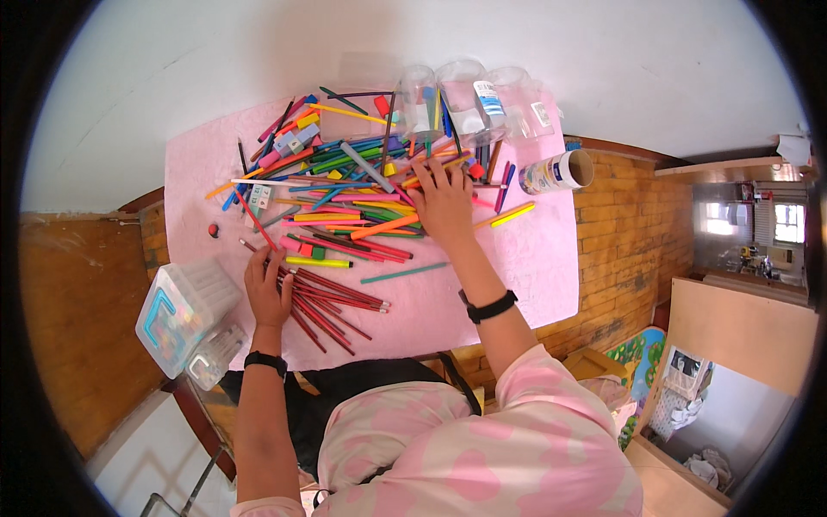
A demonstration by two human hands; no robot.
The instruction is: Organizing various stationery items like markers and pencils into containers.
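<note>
My left hand (pixel 268 287) rests on a fanned bundle of dark red pencils (pixel 333 310) at the table's near left. A bright red pencil (pixel 255 216) reaches its fingertips; whether the fingers grip anything is hidden. Over the right part of a mixed heap of markers and coloured pencils (pixel 349 171), my right hand (pixel 446 203) has its fingers spread, palm down. Nothing shows gripped in it. An orange marker (pixel 386 227) lies just left of its wrist side. Below the heap are a yellow marker (pixel 319 262), a green block (pixel 318 252) and a teal pencil (pixel 404 273).
Clear plastic jars (pixel 468 123) stand along the wall, with a cardboard tube (pixel 549 172) lying at right. Numbered blocks (pixel 260 197) and a small red ball (pixel 213 230) lie left. A lidded plastic box (pixel 187 310) and a smaller box (pixel 215 358) sit at the pink-covered table's (pixel 523 271) left edge.
</note>
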